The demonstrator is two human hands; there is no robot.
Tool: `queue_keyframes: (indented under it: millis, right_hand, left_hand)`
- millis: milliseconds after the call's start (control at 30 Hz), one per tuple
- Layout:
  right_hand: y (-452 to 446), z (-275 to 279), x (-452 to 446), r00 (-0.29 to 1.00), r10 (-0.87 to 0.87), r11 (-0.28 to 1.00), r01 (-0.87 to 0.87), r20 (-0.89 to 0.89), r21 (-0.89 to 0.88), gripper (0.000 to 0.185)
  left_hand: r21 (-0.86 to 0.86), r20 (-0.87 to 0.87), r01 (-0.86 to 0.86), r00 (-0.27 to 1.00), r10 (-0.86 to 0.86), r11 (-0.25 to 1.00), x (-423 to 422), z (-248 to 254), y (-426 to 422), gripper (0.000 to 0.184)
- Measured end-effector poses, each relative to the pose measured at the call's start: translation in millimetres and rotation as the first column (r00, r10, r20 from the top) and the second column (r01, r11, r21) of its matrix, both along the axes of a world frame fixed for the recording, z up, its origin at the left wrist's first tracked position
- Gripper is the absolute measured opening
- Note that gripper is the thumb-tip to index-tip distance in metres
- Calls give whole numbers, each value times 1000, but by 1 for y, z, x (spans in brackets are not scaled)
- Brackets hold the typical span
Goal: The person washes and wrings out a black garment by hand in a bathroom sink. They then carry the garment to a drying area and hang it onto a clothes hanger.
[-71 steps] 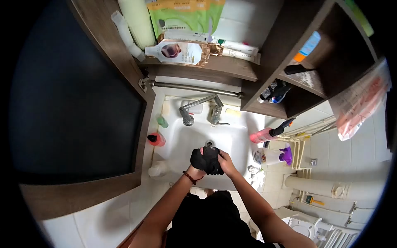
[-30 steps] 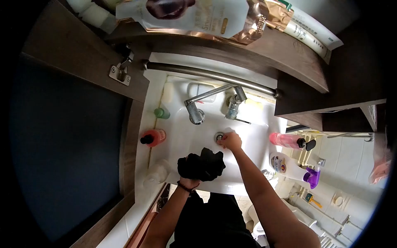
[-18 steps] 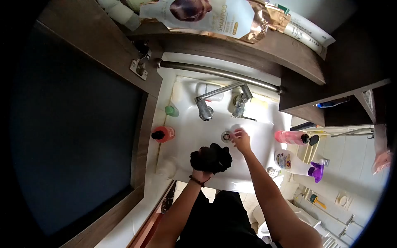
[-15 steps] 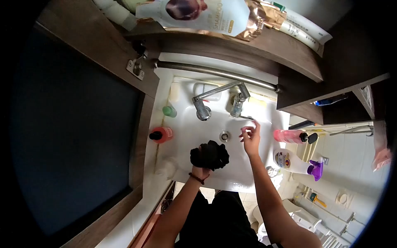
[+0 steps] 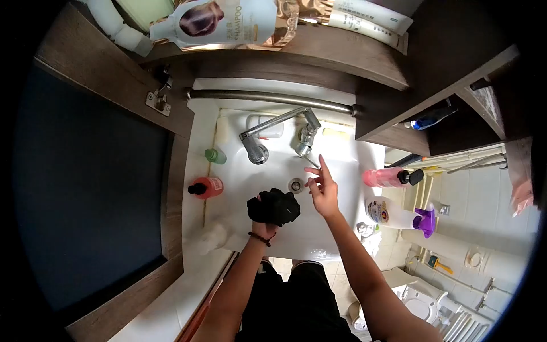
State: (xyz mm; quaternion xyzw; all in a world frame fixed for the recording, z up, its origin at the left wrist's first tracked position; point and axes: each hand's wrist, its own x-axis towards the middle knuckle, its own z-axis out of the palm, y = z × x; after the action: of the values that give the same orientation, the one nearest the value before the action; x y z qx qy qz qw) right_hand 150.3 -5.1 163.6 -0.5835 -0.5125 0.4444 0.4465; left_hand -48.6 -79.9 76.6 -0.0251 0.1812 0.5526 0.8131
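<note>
A crumpled black cloth [image 5: 274, 207] sits in my left hand [image 5: 264, 229], over the near part of the white sink [image 5: 310, 231]. The cloth hides most of those fingers; a dark bead bracelet circles the wrist. My right hand [image 5: 324, 194] is held over the basin to the right of the drain [image 5: 296, 185], its fingers apart and nothing in them. Just beyond its fingertips is the lever of the chrome faucet [image 5: 306, 138], whose jointed spout reaches left and ends above the basin.
On the left rim stand a red pump bottle [image 5: 207, 187] and a small green bottle [image 5: 215, 155]. A pink bottle [image 5: 383, 178] and a purple-topped spray bottle [image 5: 393, 214] are at the right. Overhead, a metal bar [image 5: 270, 101] and a shelf with a shampoo pouch [image 5: 222, 23] cross the view.
My right hand has drawn back slightly from the faucet lever, and its fingers have spread. My left hand still holds the black cloth over the basin. The whole view has shifted.
</note>
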Motion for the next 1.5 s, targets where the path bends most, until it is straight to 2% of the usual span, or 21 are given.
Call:
queue_keyframes:
  millis: [67, 133, 267, 333, 400, 467, 600, 633, 800, 867, 1067, 1133, 1167, 1200, 1267, 1300, 1333, 1367, 1400, 1467, 1500]
  right_hand:
    - [-15, -16, 3, 999, -40, 999, 40, 13, 2, 62]
    - [-34, -54, 8, 987, -117, 977, 94, -110, -193, 63]
    - [-60, -81, 8, 925, -62, 826, -163, -376, -539, 54]
    - [-59, -76, 9, 874, -186, 751, -169, -450, -638, 40]
    - [-58, -112, 20, 970, 57, 853, -169, -235, -493, 29]
    - [-32, -100, 20, 933, 208, 921, -85, 295, -380, 30]
    - [12, -128, 15, 932, 231, 849, -53, 280, -525, 38]
    - [16, -129, 11, 945, 242, 787, -58, 221, -615, 39]
    - [18, -142, 4, 956, 209, 776, -32, 208, -630, 36]
    - [15, -145, 8, 952, 210, 791, -32, 222, -611, 36]
    - [14, -155, 13, 874, 353, 789, -87, 333, -609, 41]
    - [-5, -201, 24, 885, 390, 811, -199, 255, -550, 36]
    - [-20, -187, 24, 933, 26, 772, -246, -359, -586, 34]
    - [-23, -151, 27, 936, 15, 773, -234, -352, -590, 34]
    - [-18, -75, 32, 619, -427, 571, -380, -659, -727, 35]
    - [-27, -99, 44, 704, -351, 666, -275, -617, -693, 28]
    - [-29, -106, 56, 706, -350, 667, -274, -616, -693, 28]
    - [-30, -109, 67, 805, -236, 742, -212, -544, -636, 23]
    - [-31, -111, 73, 887, -132, 811, -160, -443, -562, 17]
    - [-32, -118, 77, 886, -159, 850, -102, -436, -517, 11]
    - [-31, -116, 77, 932, -74, 870, -114, -355, -480, 12]
  left_hand:
    - [64, 54, -9, 999, 5, 998, 1, 0, 2, 49]
    - [-65, -17, 21, 1000, -23, 998, -1, -2, -3, 51]
    - [-175, -97, 82, 990, -100, 981, 5, -10, -12, 57]
    - [-203, -225, 182, 947, -227, 962, 11, 6, -9, 60]
    - [-250, -279, 184, 927, -253, 951, 12, -1, -11, 60]
    - [-302, -241, 156, 942, -233, 941, 11, -1, -13, 48]
    - [-196, -297, 113, 940, -169, 974, 2, -20, -25, 45]
    - [-243, -228, 102, 961, -159, 965, -2, -28, -27, 44]
    - [-316, -60, 69, 994, -92, 946, -9, -33, -32, 45]
    - [-313, -122, -15, 992, -25, 949, -5, -27, -26, 48]
    - [-262, -246, 24, 965, -90, 965, 0, -42, -15, 48]
    - [-223, -166, 144, 969, -183, 964, 5, -32, 0, 44]
    - [-178, -66, 259, 959, -274, 949, 6, -28, 6, 42]
    - [-180, -58, 270, 957, -284, 946, 10, -30, 11, 42]
    - [60, -626, 214, 769, -130, 975, 20, -33, 26, 37]
    - [58, -624, 216, 770, -133, 975, 15, -22, 33, 37]
    - [41, -903, 443, 400, -156, 896, 4, -2, 42, 36]
    - [-79, -997, 619, -47, -64, 781, -3, 12, 48, 37]
    - [-78, -997, 623, -47, -63, 778, -4, 14, 51, 37]
    - [-234, -955, 725, -297, -12, 648, -5, 17, 53, 44]
    - [-235, -954, 727, -298, -12, 645, -7, 13, 51, 44]
